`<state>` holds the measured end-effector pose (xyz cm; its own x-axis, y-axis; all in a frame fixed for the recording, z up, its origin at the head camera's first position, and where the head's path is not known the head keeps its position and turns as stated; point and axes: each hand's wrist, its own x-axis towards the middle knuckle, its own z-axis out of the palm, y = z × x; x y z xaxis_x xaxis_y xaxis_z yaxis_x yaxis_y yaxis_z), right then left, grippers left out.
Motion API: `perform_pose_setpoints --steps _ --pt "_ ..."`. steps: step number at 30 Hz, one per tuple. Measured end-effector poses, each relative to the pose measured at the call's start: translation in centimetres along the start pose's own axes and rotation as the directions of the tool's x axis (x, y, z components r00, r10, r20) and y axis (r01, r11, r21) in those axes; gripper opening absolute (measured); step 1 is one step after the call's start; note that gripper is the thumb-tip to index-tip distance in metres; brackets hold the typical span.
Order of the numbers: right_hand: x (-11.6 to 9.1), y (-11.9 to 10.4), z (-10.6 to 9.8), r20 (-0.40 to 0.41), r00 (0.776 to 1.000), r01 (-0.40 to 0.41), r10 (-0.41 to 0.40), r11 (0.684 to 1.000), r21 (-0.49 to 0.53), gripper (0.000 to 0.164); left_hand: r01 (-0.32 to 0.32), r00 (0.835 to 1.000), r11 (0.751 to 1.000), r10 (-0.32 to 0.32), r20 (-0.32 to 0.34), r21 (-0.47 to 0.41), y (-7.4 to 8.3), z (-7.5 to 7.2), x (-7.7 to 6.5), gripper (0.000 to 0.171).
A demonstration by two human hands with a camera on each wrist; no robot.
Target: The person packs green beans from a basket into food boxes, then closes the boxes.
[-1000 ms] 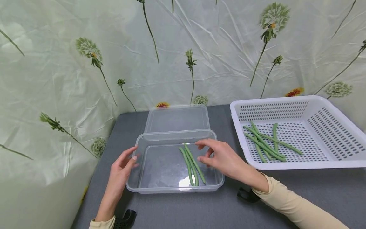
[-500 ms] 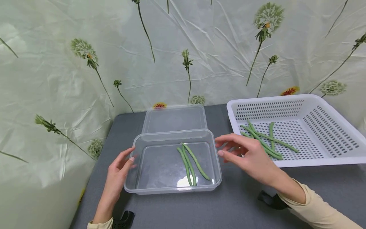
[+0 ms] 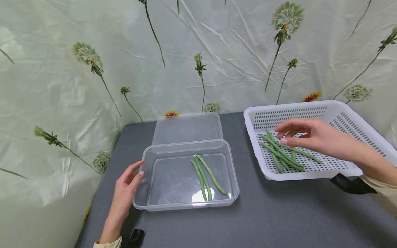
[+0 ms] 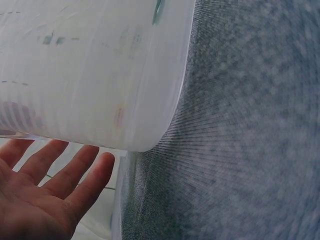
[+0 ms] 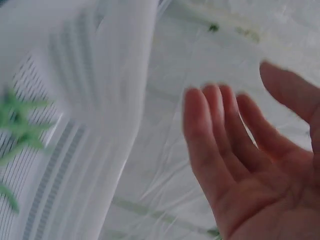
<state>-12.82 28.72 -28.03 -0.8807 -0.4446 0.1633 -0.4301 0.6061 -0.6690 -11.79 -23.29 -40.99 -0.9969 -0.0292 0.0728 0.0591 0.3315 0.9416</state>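
A clear plastic container [image 3: 167, 205] sits on the grey cloth, with three green beans [image 3: 212, 174] lying in its right half. At the container's left wall is my left hand [image 3: 124, 187], its fingers spread and relaxed; in the left wrist view the fingertips come up to the wall. My right hand [image 3: 316, 137] hovers over a white perforated basket [image 3: 313, 176], holding nothing, with thumb and fingers apart. Below it, several green beans [image 3: 280, 153] lie crossed on the left part of the basket floor, some partly hidden by the hand.
Behind the container lies a clear lid [image 3: 187, 128] flat on the table. The grey tabletop [image 3: 217, 227] runs between container and basket. A flower-printed sheet [image 3: 173, 82] hangs along the back and left.
My right hand has moved right from above the clear container to over the basket. One bean in the container has swung slightly apart from the other two. My left hand stays beside the container.
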Motion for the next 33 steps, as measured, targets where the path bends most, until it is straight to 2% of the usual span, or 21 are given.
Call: perform_pose_setpoints --steps 4,10,15,22,27,31,33 --pt "1.2 2.7 -2.0 0.157 0.983 -0.092 0.094 0.996 -0.020 0.025 0.010 1.000 1.000 -0.010 -0.007 0.002 -0.1 -0.1 -0.1 0.039" --pt "3.5 6.9 -3.5 0.360 0.904 -0.235 0.228 0.972 -0.026 0.032 0.013 1.000 1.000 -0.013 -0.019 -0.002 -0.2 -0.2 -0.1 0.038" --pt "5.1 10.0 -3.4 0.446 0.840 -0.324 0.309 0.945 -0.043 0.037 0.007 1.000 1.000 -0.008 -0.018 -0.007 -0.3 -0.1 -0.1 0.038" --pt "5.5 13.6 -2.0 0.566 0.763 -0.406 0.311 0.913 0.046 0.041 0.017 1.000 1.000 -0.017 -0.001 -0.001 -0.3 0.1 -0.1 0.039" --pt "5.2 14.9 -1.5 0.600 0.738 -0.454 0.309 0.885 0.103 0.044 0.013 1.000 1.000 -0.013 0.004 0.007 -0.1 0.1 0.0 0.038" --pt "5.3 15.5 -1.2 0.609 0.730 -0.461 0.309 0.881 0.106 0.048 0.015 1.000 1.000 -0.015 0.002 0.017 0.1 0.0 -0.1 0.038" --pt "5.4 15.7 -1.0 0.604 0.734 -0.456 0.311 0.884 0.099 0.049 0.017 1.000 1.000 -0.018 0.005 0.024 0.1 0.0 -0.1 0.039"
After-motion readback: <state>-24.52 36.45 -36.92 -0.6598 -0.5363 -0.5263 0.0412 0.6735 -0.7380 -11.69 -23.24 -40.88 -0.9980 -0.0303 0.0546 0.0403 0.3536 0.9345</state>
